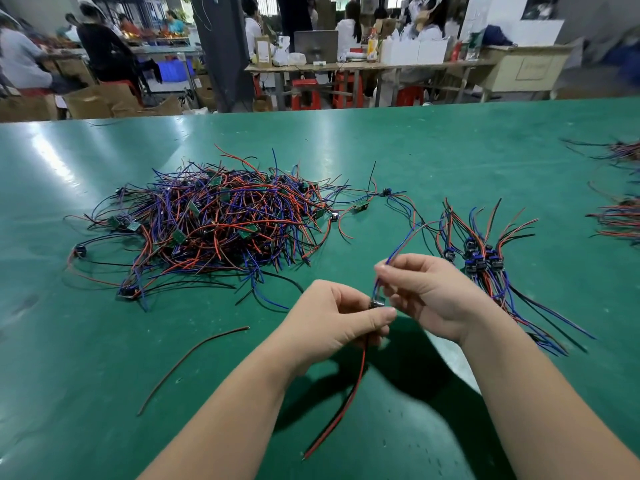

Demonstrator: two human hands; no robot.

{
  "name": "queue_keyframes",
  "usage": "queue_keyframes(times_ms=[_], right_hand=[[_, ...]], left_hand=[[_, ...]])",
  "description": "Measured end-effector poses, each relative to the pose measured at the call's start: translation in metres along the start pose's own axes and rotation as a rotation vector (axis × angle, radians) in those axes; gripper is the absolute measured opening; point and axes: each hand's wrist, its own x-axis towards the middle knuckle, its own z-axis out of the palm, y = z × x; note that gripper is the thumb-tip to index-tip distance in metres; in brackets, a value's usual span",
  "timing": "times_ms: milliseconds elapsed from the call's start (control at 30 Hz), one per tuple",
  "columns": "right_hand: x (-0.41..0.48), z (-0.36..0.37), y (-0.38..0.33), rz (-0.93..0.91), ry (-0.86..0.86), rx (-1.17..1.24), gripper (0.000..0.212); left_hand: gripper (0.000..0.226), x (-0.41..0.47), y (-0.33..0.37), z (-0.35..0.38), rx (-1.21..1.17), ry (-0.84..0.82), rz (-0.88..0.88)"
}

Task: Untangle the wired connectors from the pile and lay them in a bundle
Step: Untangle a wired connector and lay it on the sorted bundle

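A tangled pile of red, blue and black wired connectors with small green boards lies on the green table, left of centre. My left hand grips one wired connector by its small dark plug; its red and black wires hang down below the hand. My right hand pinches the blue wire of the same connector, which runs up and away toward the pile's edge. A laid-out bundle of connectors lies to the right of my hands.
A loose dark-red wire lies on the table at the left front. More wire bundles sit at the far right edge. Beyond the table's far edge stand workbenches, red stools, cardboard boxes and several people.
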Motion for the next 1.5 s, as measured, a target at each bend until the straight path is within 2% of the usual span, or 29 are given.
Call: queue_keyframes(times_ms=[200,433,533,600,667,733,800,900,1000,1033,1133,1233,1333,1433,1500], right_hand=[[0.009,-0.027,-0.013,-0.103,0.380,0.333,0.010],[0.017,-0.033,-0.013,-0.139,0.490,0.345,0.020],[0.022,-0.039,-0.016,-0.100,0.477,0.360,0.028],[0.022,-0.036,-0.014,-0.029,0.435,0.264,0.026],[0.017,-0.028,-0.008,0.022,0.266,0.122,0.007],[0.012,-0.020,0.000,0.049,0.011,0.045,0.033],[0.006,-0.010,0.006,0.048,-0.192,0.004,0.044],[0.006,0.007,0.013,-0.013,-0.272,0.107,0.037],[0.007,0.018,0.016,-0.057,-0.206,0.315,0.018],[0.008,0.019,0.016,-0.060,-0.173,0.349,0.012],[0.008,0.017,0.015,-0.047,-0.101,0.367,0.013],[0.008,0.013,0.009,-0.051,-0.061,0.375,0.016],[0.008,0.004,0.002,-0.103,0.002,0.356,0.022],[0.007,-0.001,0.002,-0.140,0.020,0.229,0.021],[0.006,0.001,0.005,-0.147,0.009,0.134,0.020]], left_hand=[[0.012,-0.009,0.001,0.007,0.172,-0.278,-0.114],[0.018,-0.011,0.002,-0.007,0.252,-0.268,-0.148],[0.014,-0.012,0.004,-0.008,0.176,-0.298,-0.098],[0.009,-0.009,0.009,-0.006,-0.034,-0.234,-0.017],[0.011,-0.005,0.013,-0.006,-0.345,-0.107,0.036],[0.009,0.000,0.016,-0.010,-0.634,0.037,0.057],[0.009,0.003,0.015,-0.016,-0.770,0.162,0.073],[0.018,0.007,0.012,-0.015,-0.708,0.336,0.110],[0.031,0.009,0.003,-0.004,-0.391,0.498,0.285],[0.034,0.010,0.000,0.000,-0.286,0.518,0.351],[0.038,0.010,-0.008,0.002,-0.009,0.526,0.451],[0.025,0.008,-0.009,0.003,0.185,0.449,0.484],[0.022,0.006,-0.006,0.007,0.110,0.356,0.448],[0.011,0.007,-0.002,0.008,-0.166,0.368,0.265],[0.007,0.006,0.000,0.006,-0.232,0.340,0.129]])
